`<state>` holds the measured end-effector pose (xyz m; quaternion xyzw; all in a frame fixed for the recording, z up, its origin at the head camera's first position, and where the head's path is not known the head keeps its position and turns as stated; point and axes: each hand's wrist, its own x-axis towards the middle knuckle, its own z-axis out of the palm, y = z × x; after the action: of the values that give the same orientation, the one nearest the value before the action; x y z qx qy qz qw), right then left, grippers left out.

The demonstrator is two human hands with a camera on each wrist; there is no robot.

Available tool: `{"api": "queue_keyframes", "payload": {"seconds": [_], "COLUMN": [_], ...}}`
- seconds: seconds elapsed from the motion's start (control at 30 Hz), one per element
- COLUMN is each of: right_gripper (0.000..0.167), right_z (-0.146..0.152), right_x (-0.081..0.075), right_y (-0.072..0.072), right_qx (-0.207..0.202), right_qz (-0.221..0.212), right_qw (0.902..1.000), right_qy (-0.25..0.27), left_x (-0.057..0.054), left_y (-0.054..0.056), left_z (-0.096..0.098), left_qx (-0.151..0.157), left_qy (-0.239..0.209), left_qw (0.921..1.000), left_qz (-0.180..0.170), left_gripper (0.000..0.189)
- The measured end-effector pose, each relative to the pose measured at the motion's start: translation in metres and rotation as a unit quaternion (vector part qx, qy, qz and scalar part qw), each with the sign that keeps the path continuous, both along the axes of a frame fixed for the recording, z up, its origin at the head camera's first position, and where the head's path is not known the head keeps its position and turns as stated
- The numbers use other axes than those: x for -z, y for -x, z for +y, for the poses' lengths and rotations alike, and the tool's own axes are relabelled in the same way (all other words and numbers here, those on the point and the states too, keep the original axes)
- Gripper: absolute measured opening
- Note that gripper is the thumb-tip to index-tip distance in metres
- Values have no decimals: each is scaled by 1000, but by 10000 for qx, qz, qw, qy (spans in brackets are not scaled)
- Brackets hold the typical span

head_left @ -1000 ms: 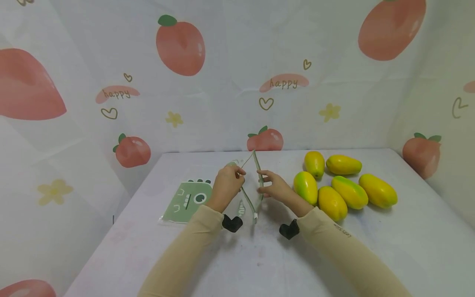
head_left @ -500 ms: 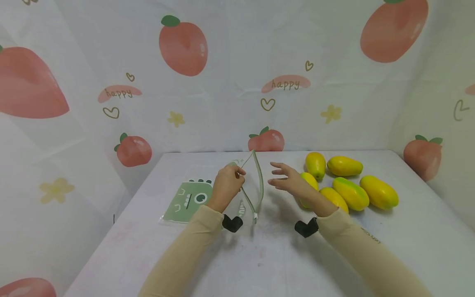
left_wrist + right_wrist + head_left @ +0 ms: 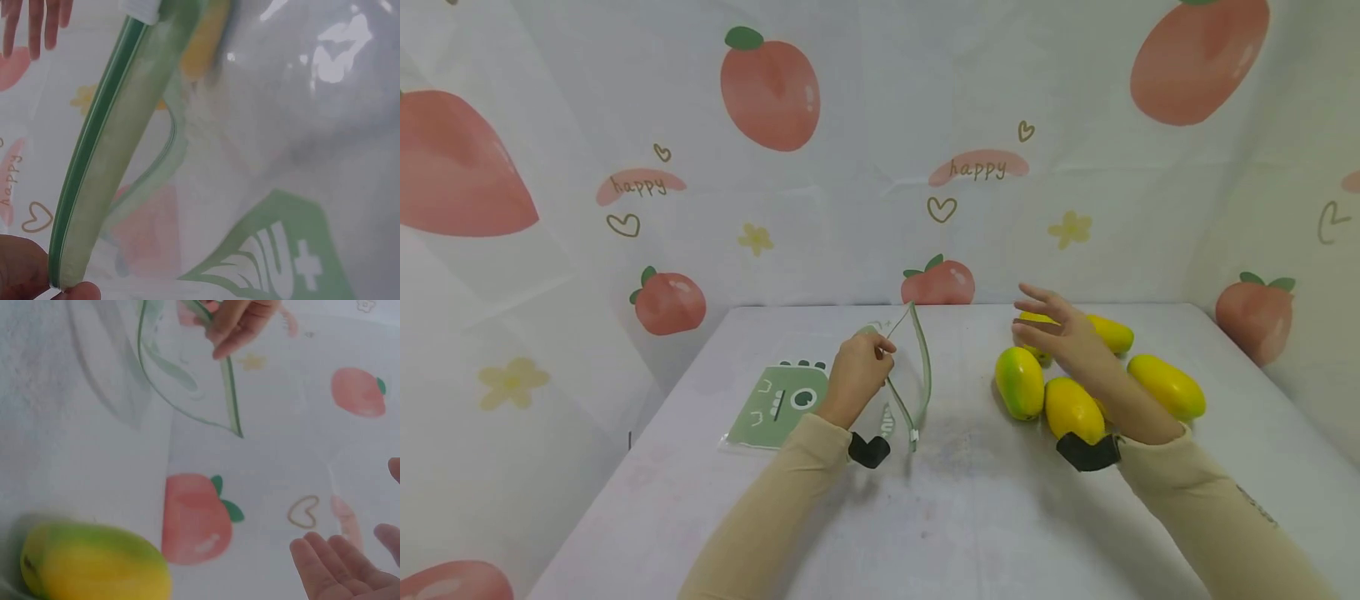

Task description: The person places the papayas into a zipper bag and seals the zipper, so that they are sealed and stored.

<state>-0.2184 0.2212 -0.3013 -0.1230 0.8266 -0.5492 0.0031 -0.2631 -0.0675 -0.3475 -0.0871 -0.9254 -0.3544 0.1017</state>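
Note:
My left hand [image 3: 859,371] pinches one side of the green zip edge of a clear zip bag [image 3: 926,358], left of the table's middle. The bag's mouth gapes toward the right, and a white slider [image 3: 914,435] sits at the near end of the zip. In the left wrist view, finger and thumb grip the end of the zip strip [image 3: 94,156]. My right hand [image 3: 1067,337] is above the mangoes with fingers spread, holding nothing. Yellow and green mangoes, one of them a mango [image 3: 1019,383] at the left of the group, lie on the right side; the hand and forearm hide some.
A green monster-face panel [image 3: 745,427] in clear plastic lies flat left of my left hand. The white table [image 3: 955,533] ends at a fruit-printed cloth backdrop [image 3: 865,167]. Black wrist mounts are strapped under both wrists.
My right hand has let go of the bag's right edge and moved right, over the mangoes. The bag's mouth stays open while the left hand keeps its hold.

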Motion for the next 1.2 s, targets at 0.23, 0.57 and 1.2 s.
{"api": "queue_keyframes", "payload": {"seconds": [0.23, 0.57, 1.2], "right_gripper": [66, 68, 74], "right_z": [31, 64, 66], "right_x": [1, 25, 79], "right_y": [-17, -39, -64], "right_qx": [695, 1131, 875], "right_qz": [759, 1236, 182], "right_qw": [9936, 9811, 9854], "right_qy": [-464, -964, -1451], "left_x": [0, 2, 0], "left_y": [1, 1, -1], "left_z": [0, -2, -1], "left_qx": [16, 37, -31], "left_qy": [16, -35, -4], "left_qw": [10000, 9999, 10000], "left_qz": [1, -87, -73], "left_gripper": [22, 21, 22]}}
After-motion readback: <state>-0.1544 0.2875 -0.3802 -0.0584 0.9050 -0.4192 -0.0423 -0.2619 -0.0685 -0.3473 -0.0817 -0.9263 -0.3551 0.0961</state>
